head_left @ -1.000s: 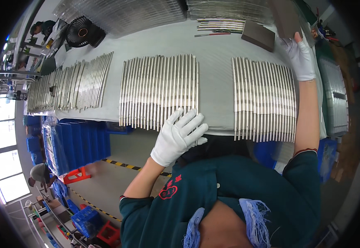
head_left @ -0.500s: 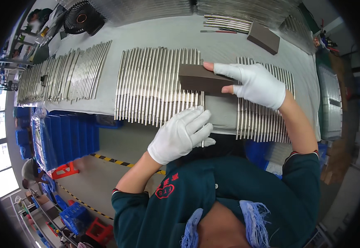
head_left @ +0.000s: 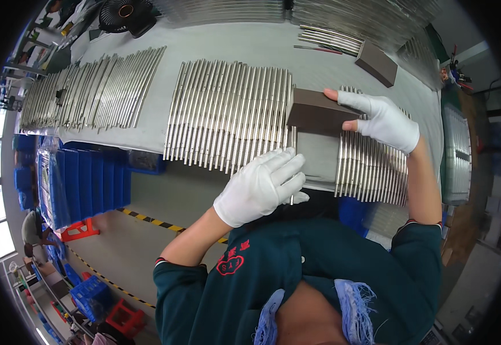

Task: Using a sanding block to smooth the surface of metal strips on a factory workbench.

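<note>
My right hand [head_left: 385, 121], in a white glove with bare thumb and fingertip showing, grips a dark brown rectangular block [head_left: 319, 112] by its right end. The block lies across the gap between two rows of shiny metal rods, its left end beside the middle row [head_left: 227, 109]. My left hand [head_left: 265, 187], also gloved, is at the near right corner of that row. Its fingers close over a single metal rod [head_left: 294, 137], whose lower end sticks out by the thumb. Part of the right-hand row of rods [head_left: 371, 169] lies under my right hand.
Another row of rods [head_left: 98, 92] lies on the left of the pale tabletop [head_left: 198, 43]. A second brown block [head_left: 377, 63] and several rods [head_left: 331, 39] rest at the back right. A black fan [head_left: 125, 12] stands at the back left, blue crates [head_left: 92, 181] below the table edge.
The brown block has slid right, from on top of the middle row to its right edge, with my right hand. My left hand keeps its hold at the rod's near end. The view has shifted slightly.
</note>
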Demonstrator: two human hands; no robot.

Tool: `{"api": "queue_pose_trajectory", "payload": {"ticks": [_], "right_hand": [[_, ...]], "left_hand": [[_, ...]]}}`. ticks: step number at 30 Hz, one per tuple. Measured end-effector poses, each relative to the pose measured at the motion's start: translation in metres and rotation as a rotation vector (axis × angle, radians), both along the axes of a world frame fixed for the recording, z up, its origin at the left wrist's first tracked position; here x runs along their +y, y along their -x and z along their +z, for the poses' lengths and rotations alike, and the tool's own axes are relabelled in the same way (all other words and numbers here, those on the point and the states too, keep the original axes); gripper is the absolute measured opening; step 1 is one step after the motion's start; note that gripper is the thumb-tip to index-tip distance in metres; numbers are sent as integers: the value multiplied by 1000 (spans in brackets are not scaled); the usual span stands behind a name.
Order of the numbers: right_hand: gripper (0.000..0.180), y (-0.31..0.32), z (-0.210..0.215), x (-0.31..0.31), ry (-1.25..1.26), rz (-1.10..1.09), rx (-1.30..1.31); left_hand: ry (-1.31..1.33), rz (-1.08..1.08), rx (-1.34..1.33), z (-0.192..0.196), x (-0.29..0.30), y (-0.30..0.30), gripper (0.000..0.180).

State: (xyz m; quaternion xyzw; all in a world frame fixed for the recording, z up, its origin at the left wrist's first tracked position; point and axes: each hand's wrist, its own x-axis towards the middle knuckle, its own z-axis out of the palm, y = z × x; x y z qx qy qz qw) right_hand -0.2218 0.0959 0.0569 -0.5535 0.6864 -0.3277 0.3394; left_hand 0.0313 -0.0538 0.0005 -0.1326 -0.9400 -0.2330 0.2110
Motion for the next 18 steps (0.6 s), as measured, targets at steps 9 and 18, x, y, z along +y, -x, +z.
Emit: {"api": "queue_pose_trajectory", "payload": {"ticks": [9, 18], "right_hand": [[75, -4, -21, -49, 323, -174, -208], [84, 37, -64, -117, 279, -230, -394]], "left_hand": [[81, 2, 34, -2, 0, -2, 42], [195, -4, -221, 10, -2, -6, 56]]}}
